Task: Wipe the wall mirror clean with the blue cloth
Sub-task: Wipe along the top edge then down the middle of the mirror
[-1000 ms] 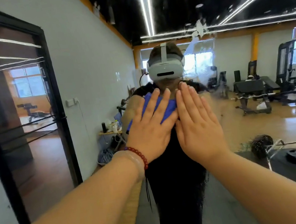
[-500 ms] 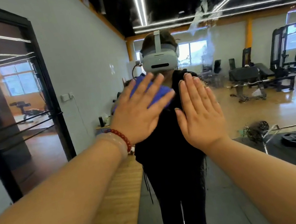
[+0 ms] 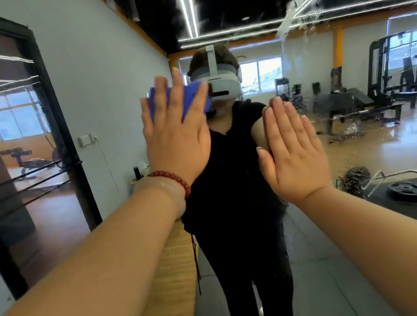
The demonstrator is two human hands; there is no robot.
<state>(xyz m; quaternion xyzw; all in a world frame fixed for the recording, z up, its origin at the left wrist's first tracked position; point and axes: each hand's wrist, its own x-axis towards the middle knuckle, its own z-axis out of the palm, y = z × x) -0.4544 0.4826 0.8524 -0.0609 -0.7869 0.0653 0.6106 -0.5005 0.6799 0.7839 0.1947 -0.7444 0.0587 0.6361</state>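
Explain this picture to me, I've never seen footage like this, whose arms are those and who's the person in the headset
No machine here. The camera sits on a person's head, so both arms reaching in are their own. They face a wall mirror, and the figure in the grey headset is their reflection. The left hand, wearing a red bead bracelet, presses a blue cloth against the glass with straight fingers. The right hand lies flat on the glass, holding nothing. White smears show on the mirror at upper right.
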